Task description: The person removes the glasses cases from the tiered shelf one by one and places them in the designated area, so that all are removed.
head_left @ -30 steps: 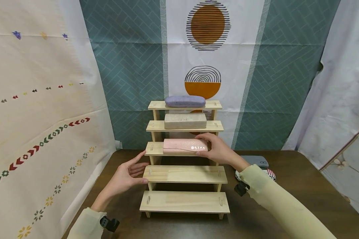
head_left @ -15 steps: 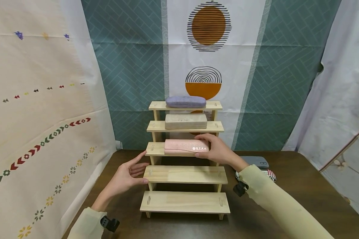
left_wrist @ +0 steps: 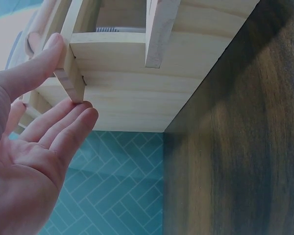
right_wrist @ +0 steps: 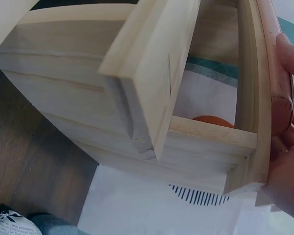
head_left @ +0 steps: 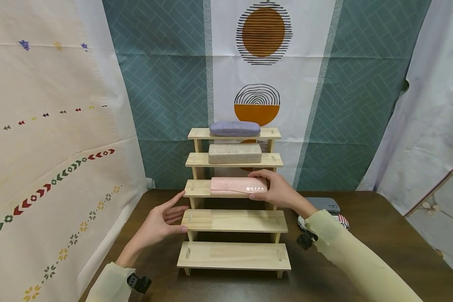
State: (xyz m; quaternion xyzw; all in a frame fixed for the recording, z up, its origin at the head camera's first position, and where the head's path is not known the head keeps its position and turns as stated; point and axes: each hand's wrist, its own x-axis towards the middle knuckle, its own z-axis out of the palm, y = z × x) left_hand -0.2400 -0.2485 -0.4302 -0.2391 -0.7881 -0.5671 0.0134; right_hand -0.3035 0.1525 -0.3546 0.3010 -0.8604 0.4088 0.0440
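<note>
A pink glasses case (head_left: 234, 186) lies across the third step of a wooden tiered display stand (head_left: 234, 256). My right hand (head_left: 278, 189) pinches the case's right end, with fingers over the top and the thumb at its front. The right wrist view shows the rounded end of the pink case (right_wrist: 280, 105) just above the board. At the left side, my left hand (head_left: 162, 221) holds the end of the fourth step. Its thumb is at the board's front and other fingertips touch the far edge; the index finger reaches the third step's corner.
A purple glasses case (head_left: 235, 128) stands on the top step and a beige glasses case (head_left: 235, 153) on the second. A grey case (head_left: 324, 204) and a striped patterned case (head_left: 340, 219) lie on the brown table (head_left: 366, 247) at right. Fabric hangs behind and on both sides.
The pink case has slid slightly right along its step, with my right hand holding its end. My left hand stays in place at the stand.
</note>
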